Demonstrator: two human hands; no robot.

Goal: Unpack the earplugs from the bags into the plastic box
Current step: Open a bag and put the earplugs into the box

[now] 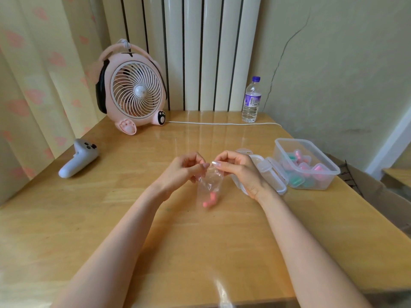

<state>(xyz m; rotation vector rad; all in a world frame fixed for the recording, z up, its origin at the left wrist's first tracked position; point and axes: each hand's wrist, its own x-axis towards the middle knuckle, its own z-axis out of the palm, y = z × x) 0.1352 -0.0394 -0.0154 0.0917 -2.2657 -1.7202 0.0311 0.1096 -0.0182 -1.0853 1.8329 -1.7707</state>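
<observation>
A small clear plastic bag hangs above the middle of the table, with pink earplugs at its bottom. My left hand pinches the bag's top edge from the left, and my right hand pinches it from the right. The clear plastic box stands at the right, apart from my hands, and holds several pink and green items. Its lid lies between the box and my right hand.
A pink fan stands at the back left, its white cable running across the table's back. A water bottle is at the back right. A grey controller lies at the left. A clear wrapper lies near the front edge.
</observation>
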